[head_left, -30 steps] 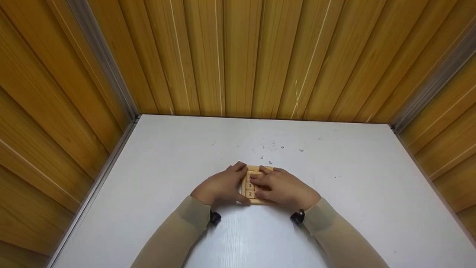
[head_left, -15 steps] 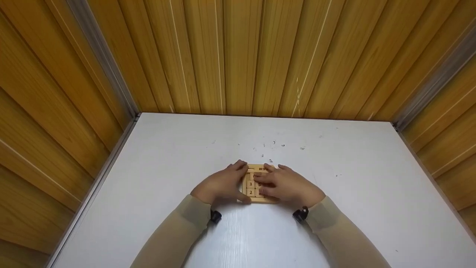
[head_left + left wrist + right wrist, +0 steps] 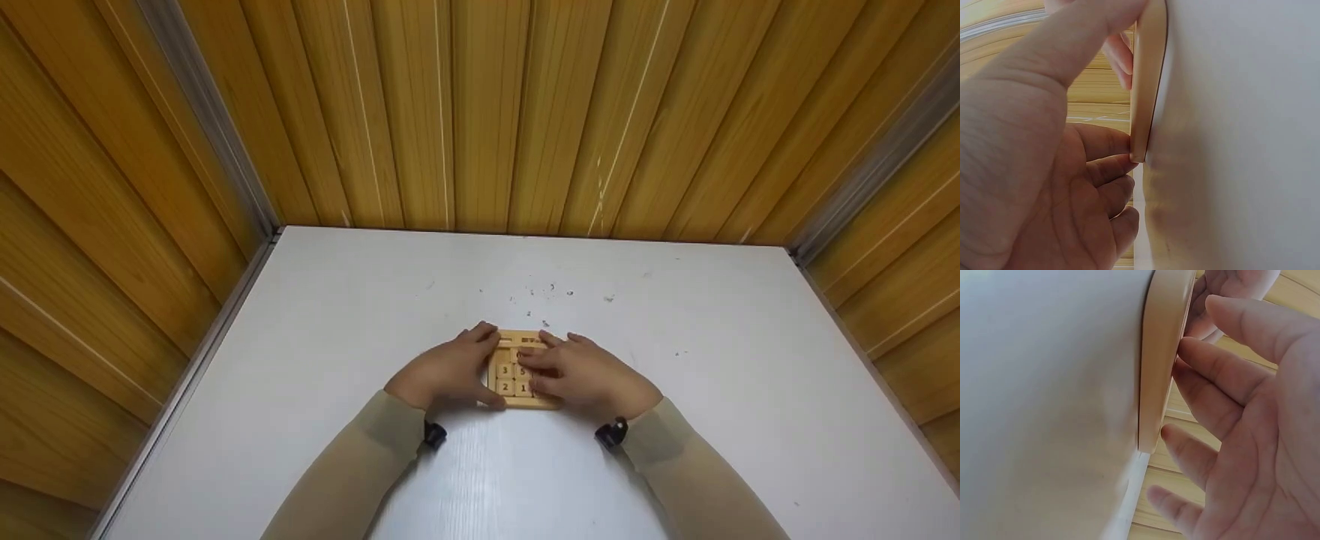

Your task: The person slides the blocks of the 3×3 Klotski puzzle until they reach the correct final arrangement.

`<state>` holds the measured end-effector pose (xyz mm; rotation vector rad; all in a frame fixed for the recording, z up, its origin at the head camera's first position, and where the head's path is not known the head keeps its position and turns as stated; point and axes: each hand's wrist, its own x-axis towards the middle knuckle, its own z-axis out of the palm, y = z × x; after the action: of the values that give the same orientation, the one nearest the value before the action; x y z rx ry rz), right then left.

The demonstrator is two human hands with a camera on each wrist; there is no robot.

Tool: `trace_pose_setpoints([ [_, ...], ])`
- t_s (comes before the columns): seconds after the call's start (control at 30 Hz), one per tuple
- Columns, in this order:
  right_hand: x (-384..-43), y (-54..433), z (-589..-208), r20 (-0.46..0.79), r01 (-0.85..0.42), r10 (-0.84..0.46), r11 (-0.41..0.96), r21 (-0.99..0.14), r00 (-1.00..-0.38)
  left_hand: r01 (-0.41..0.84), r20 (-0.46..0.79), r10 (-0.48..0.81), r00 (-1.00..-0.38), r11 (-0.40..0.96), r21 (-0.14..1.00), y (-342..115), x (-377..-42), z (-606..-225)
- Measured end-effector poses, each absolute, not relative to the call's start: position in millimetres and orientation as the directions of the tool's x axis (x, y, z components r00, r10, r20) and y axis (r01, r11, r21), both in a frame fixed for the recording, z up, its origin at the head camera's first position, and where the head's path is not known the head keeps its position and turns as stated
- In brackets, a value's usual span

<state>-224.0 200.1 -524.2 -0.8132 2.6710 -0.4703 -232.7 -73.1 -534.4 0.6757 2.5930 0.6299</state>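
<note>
A wooden sliding number puzzle [image 3: 523, 403] lies flat on the white table in the head view. Its left column shows tiles marked 3 and 2, with an open slot above them at the top left; 5 and 1 show beside them. My left hand [image 3: 448, 370] grips the frame's left side, thumb at the near corner and fingers at the far one. Over the right part of the board, my right hand [image 3: 589, 377] touches a top-row tile [image 3: 517, 355] with extended fingertips and hides the right column. In the right wrist view its fingers [image 3: 1213, 368] reach the puzzle's top face.
The white table [image 3: 360, 300] has small dark marks [image 3: 546, 323] beyond the puzzle. Wood-look panels [image 3: 480, 120] wall the table at the back and both sides. Both wrists carry small black devices [image 3: 433, 436].
My right hand has shifted slightly right, and the top-row tile under its fingers has slid right, leaving a slot at top left. Tiles 5 and 1 are uncovered. My left hand stays in place.
</note>
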Motion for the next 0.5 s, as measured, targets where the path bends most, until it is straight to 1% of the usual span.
trace_pose_setpoints([
  [0.33,-223.9,203.8,-522.4,-0.198,-0.444,-0.554,0.795,-0.413,-0.809,0.359,-0.236,0.533,-0.813,0.777,0.518,-74.0,-232.0,-534.9],
  [0.5,-223.2,203.9,-522.4,-0.198,-0.429,-0.542,0.800,-0.420,-0.817,0.342,-0.251,0.522,-0.815,0.784,0.519,-73.1,-231.4,-534.6],
])
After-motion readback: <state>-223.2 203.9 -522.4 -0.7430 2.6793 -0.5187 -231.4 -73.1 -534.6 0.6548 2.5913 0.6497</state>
